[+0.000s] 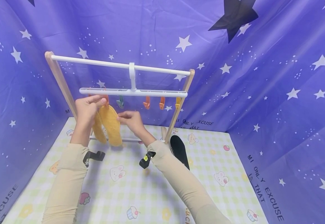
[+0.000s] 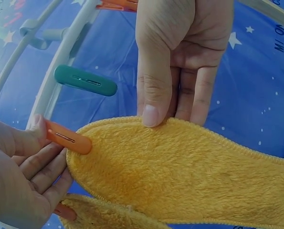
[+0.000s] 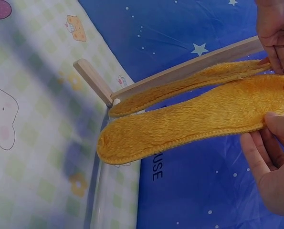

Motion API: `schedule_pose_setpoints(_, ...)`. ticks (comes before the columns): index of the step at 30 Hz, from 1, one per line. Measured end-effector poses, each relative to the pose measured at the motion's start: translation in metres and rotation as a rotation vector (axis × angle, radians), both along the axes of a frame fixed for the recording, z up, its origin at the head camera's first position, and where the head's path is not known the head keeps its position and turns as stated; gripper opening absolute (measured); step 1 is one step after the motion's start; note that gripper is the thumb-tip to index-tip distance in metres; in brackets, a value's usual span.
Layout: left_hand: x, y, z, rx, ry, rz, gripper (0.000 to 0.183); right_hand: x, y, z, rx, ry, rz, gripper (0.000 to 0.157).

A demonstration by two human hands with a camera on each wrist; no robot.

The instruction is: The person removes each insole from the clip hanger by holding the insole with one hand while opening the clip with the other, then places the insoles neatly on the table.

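Observation:
Two fuzzy yellow insoles hang side by side at the left end of a white clip hanger. My left hand pinches the orange clip at the top of the nearer insole; the clip's tip lies over the insole's rounded end. My right hand pinches that insole's side edge between thumb and fingers, as the right wrist view also shows. Behind it, the other insole hangs from another orange clip, partly covered by my left fingers.
A green clip, two orange clips and a yellow clip hang along the hanger. It hooks over the white bar of a wooden-sided rack. A black sole-shaped thing lies by the rack's right foot on the patterned tablecloth.

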State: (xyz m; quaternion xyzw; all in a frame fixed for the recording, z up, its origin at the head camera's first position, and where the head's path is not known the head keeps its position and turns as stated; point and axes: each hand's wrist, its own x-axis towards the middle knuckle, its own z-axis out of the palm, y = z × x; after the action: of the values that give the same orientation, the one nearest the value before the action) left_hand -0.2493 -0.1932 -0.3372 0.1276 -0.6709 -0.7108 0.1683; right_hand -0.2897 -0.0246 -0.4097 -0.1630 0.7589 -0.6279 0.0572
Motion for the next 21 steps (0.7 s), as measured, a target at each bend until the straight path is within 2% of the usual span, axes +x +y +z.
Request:
schedule_pose_setpoints(6, -0.0016, 0.0021, -0.0025, 0.048, 0.037, 0.015, 0.017, 0.0007, 0.0004, 0.0000, -0.003, -0.004, -0.004, 0.020)
schedule_pose_setpoints(11, -0.0027, 0.0048, -0.0035, 0.037, 0.061, 0.039, 0.022, 0.0010, 0.0004, 0.0010, -0.011, -0.015, 0.005, 0.020)
schedule_pose_setpoints(21, -0.0051, 0.0061, -0.0049, 0.038, 0.057, 0.073, 0.025, 0.0012, 0.0000, 0.0020, -0.017, -0.022, 0.008, 0.019)
